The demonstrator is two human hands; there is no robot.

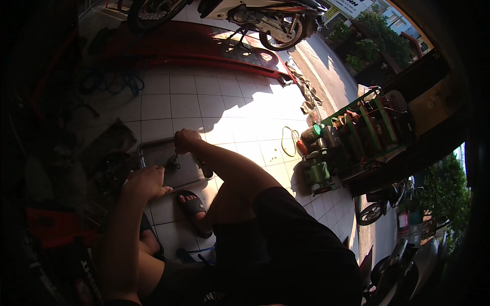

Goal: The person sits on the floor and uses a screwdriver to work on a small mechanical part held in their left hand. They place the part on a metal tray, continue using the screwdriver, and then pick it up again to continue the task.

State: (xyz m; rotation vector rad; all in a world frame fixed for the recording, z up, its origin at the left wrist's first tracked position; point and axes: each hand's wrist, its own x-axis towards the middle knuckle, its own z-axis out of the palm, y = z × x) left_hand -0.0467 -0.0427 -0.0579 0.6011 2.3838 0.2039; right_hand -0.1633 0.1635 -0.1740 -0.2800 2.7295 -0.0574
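Note:
A shallow metal tray (190,176) lies on the tiled floor in front of my feet. Inside it sits a small metal part (174,162), too dim to name. My right hand (187,140) is closed above the tray's far edge, just beyond that part; whatever its fingers hold is hidden. Over the tray's left side is my left hand (145,182), back upward, its thumb stretched apart from the fingers. Left of it is a dark, cluttered mechanical assembly (113,171), mostly lost in shadow. My sandalled foot (194,205) rests close to the tray's near edge.
A motorcycle (255,20) stands on a low red platform (178,48) at the back. Blue hose (120,81) coils at far left. To the right are a green machine (317,171), a loop of cord (290,142) and a rack (365,122). Red items (51,224) lie at lower left.

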